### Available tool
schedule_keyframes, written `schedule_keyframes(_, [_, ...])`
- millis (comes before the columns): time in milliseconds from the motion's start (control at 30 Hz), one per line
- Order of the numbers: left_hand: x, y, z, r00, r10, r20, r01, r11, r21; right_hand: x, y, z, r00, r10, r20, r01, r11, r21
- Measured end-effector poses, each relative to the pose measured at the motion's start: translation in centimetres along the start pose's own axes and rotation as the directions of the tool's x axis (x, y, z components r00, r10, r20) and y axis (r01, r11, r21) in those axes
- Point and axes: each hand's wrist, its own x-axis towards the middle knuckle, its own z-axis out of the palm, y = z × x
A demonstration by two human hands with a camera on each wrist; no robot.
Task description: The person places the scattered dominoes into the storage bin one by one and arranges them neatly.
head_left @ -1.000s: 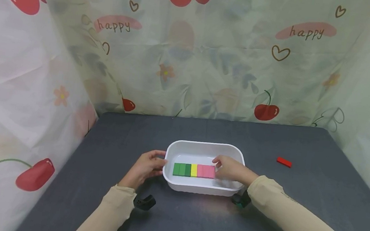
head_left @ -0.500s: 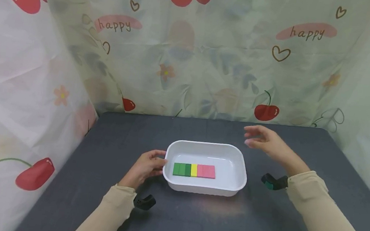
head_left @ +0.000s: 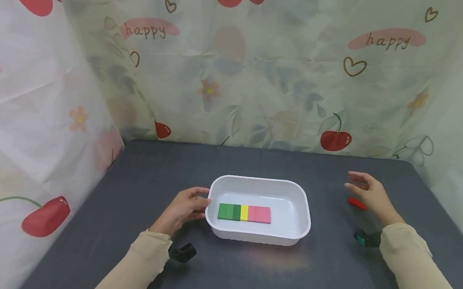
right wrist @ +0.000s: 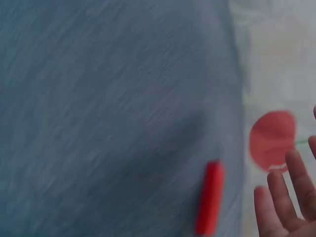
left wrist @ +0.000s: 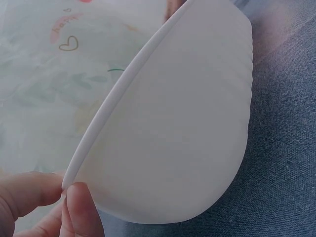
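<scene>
My left hand (head_left: 181,209) is at the left end of a white plastic tray (head_left: 256,238), its thumb and fingers pinching the rim. Inside the tray lies a flush row of thin rectangular blocks: green blocks (head_left: 225,211), a yellow block (head_left: 244,213) and pink blocks (head_left: 259,214). To the right of the tray, my right hand (head_left: 373,197) hovers over a red block (head_left: 356,203) lying on the dark table, partly covering it in the head view. The right wrist view shows this red block (right wrist: 210,198) apart from the spread fingers (right wrist: 279,197), with nothing held.
A dark grey cloth-like table surface (head_left: 284,284) lies under everything. Behind it and at both sides hangs a pale curtain (head_left: 248,70) printed with cherries. Each wrist carries a black camera, the left one (head_left: 182,253) being low over the table.
My right hand has left the tray's inside, swung up over the back right, then moved right and down to the red block. The left hand has stayed at the tray's rim.
</scene>
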Motion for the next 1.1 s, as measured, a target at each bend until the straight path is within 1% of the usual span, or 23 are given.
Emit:
schedule_keyframes(200, [-0.1, 0.1, 0.1, 1.0, -0.003, 0.007, 0.003, 1.0, 0.005, 0.0, 2.9, -0.7, 0.997, 0.077, 0.028, -0.076, 0.996, -0.04])
schedule_keyframes(300, [-0.1, 0.1, 0.1, 1.0, 0.0, 0.011, 0.0, 1.0, 0.005, -0.1, 3.7, -1.0, 0.991, 0.126, 0.053, -0.121, 0.989, -0.081])
schedule_keyframes(400, [-0.1, 0.1, 0.1, 1.0, 0.0, 0.007, 0.0, 1.0, 0.004, -0.2, 4.1, -1.1, 0.986, 0.152, 0.073, -0.144, 0.984, -0.106])
schedule_keyframes(500, [-0.2, 0.1, 0.1, 1.0, -0.003, 0.0, 0.003, 1.0, 0.004, -0.4, 4.3, -1.2, 0.984, 0.155, 0.087, -0.144, 0.982, -0.122])
schedule_keyframes(700, [-0.2, 0.0, 0.2, 1.0, -0.004, -0.006, 0.004, 1.0, -0.005, -0.9, 4.4, -1.1, 0.986, 0.13, 0.101, -0.115, 0.983, -0.144])
schedule_keyframes(1100, [-0.2, 0.1, 0.2, 1.0, -0.001, -0.003, 0.0, 1.0, -0.017, -2.1, 3.6, -0.5, 0.979, 0.138, 0.147, -0.121, 0.985, -0.121])
